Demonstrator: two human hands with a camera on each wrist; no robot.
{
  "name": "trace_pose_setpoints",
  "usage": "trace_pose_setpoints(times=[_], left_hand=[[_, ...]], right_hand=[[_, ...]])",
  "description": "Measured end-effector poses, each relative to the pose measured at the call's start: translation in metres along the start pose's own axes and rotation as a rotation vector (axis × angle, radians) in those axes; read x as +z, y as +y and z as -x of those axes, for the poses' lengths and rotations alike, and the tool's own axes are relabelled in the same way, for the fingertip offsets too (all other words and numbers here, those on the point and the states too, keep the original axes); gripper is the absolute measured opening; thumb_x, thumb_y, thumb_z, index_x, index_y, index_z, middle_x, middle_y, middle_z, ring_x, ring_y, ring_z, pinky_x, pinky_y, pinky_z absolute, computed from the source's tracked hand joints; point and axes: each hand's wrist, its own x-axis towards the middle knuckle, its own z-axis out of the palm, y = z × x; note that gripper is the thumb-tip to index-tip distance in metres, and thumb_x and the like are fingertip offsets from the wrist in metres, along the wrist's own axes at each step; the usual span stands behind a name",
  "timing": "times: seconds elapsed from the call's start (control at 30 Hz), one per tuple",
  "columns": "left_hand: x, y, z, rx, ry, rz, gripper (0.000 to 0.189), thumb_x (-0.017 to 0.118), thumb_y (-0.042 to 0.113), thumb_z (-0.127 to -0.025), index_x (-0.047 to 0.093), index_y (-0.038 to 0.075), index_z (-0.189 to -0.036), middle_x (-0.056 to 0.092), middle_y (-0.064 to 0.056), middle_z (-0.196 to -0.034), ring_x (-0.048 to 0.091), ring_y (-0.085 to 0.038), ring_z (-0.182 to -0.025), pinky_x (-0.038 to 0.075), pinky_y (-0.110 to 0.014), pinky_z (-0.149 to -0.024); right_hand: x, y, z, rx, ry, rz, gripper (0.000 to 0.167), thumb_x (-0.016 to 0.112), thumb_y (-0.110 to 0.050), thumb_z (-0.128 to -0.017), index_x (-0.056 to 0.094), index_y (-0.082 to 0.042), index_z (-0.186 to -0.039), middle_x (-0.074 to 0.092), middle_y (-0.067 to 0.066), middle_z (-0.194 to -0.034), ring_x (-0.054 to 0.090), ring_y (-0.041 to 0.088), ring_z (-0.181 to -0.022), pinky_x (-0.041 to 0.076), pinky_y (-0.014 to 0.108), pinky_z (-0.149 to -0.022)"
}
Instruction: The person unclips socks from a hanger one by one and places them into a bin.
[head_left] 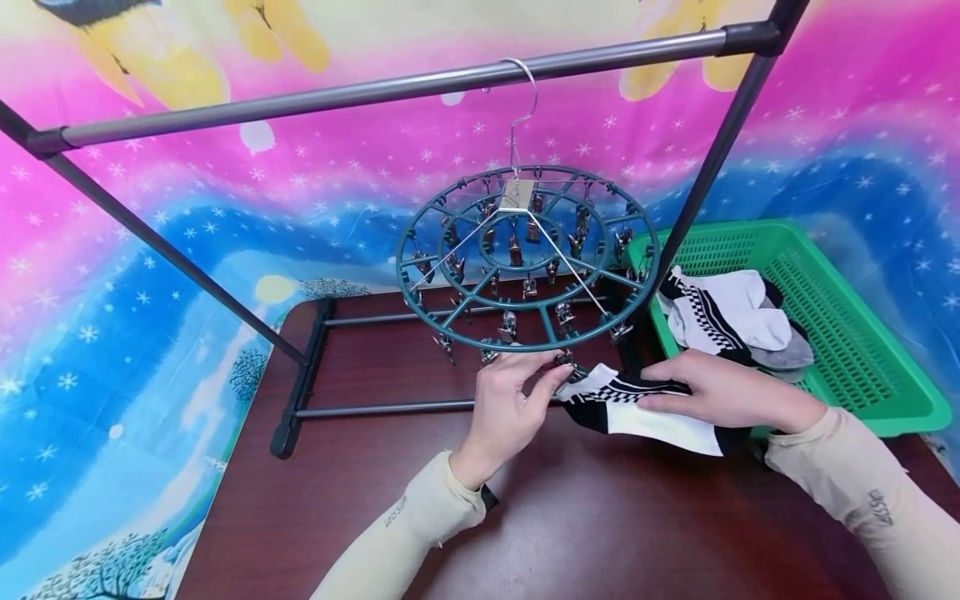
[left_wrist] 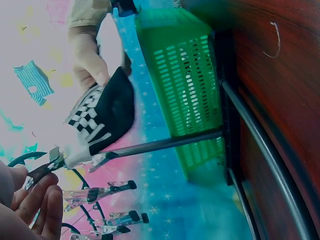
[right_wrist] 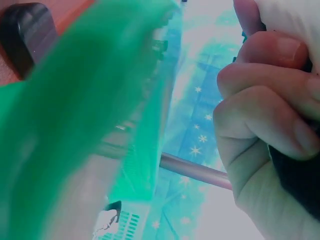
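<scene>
My left hand pinches a metal clip at the near rim of a round green clip hanger. The clip's jaws are at the cuff of a white and black sock with a checkered band. To the right, my right hand grips that sock by its middle, thumb on the near side, holding it out sideways from the clip. In the right wrist view the curled fingers of the right hand hold the sock's white and black fabric.
The hanger hangs by its hook from the bar of a metal rack on a dark red table. Several other clips dangle from its rings. At right, a green basket contains more socks. A patterned cloth hangs behind.
</scene>
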Motion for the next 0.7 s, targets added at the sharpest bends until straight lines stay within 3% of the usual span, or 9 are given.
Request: trace_pose_setpoints(times=[0.17,0.27,0.4,0.5,0.6,0.7], left_hand=[[0.001,-0.001,0.001,-0.013,0.000,-0.044,0.018,0.076,0.017,-0.094,0.077,0.005,-0.108,0.079,-0.007,-0.101,0.073,-0.020,-0.092,0.058,-0.032,-0.082],[0.000,-0.001,0.001,-0.012,-0.008,-0.052,0.017,0.074,0.019,-0.096,0.076,0.006,-0.108,0.079,-0.006,-0.100,0.073,-0.020,-0.092,0.058,-0.033,-0.082],[-0.001,-0.002,0.002,-0.001,-0.008,-0.055,0.017,0.074,0.020,-0.096,0.076,0.007,-0.108,0.078,-0.006,-0.099,0.072,-0.021,-0.091,0.058,-0.033,-0.082],[-0.002,-0.003,0.002,0.006,-0.005,-0.052,0.018,0.074,0.019,-0.096,0.075,0.006,-0.108,0.078,-0.007,-0.098,0.072,-0.022,-0.092,0.058,-0.033,-0.083],[-0.003,-0.003,0.002,0.010,-0.008,-0.049,0.018,0.074,0.019,-0.096,0.075,0.005,-0.108,0.078,-0.008,-0.099,0.072,-0.023,-0.094,0.059,-0.034,-0.084],[-0.004,-0.004,0.002,0.018,-0.018,-0.051,0.020,0.073,0.019,-0.097,0.075,0.004,-0.109,0.078,-0.010,-0.101,0.072,-0.024,-0.096,0.059,-0.034,-0.086]], right_hand=[[-0.010,0.001,0.012,0.042,0.048,0.035,0.042,0.066,-0.038,-0.102,0.071,-0.006,-0.129,0.075,-0.002,-0.120,0.070,0.009,-0.103,0.058,0.028,-0.084],[-0.018,0.005,0.018,0.033,0.095,0.033,0.034,0.069,-0.030,-0.101,0.073,-0.007,-0.125,0.075,-0.005,-0.112,0.069,0.007,-0.097,0.056,0.026,-0.079],[-0.031,0.014,0.025,0.031,0.138,-0.028,0.005,0.069,-0.022,-0.101,0.074,-0.023,-0.103,0.056,-0.018,-0.077,0.055,-0.001,-0.072,0.045,0.023,-0.064],[-0.042,0.024,0.032,0.047,0.163,-0.046,0.013,0.067,-0.019,-0.102,0.067,-0.028,-0.092,0.040,-0.017,-0.068,0.047,0.001,-0.060,0.040,0.024,-0.057],[-0.053,0.038,0.038,0.094,0.176,-0.045,0.017,0.065,-0.017,-0.103,0.065,-0.026,-0.088,0.038,-0.015,-0.064,0.042,0.003,-0.053,0.039,0.025,-0.052],[-0.064,0.054,0.043,0.178,0.188,-0.055,0.012,0.062,-0.018,-0.105,0.068,-0.020,-0.094,0.043,-0.010,-0.065,0.043,0.009,-0.051,0.039,0.028,-0.051]])
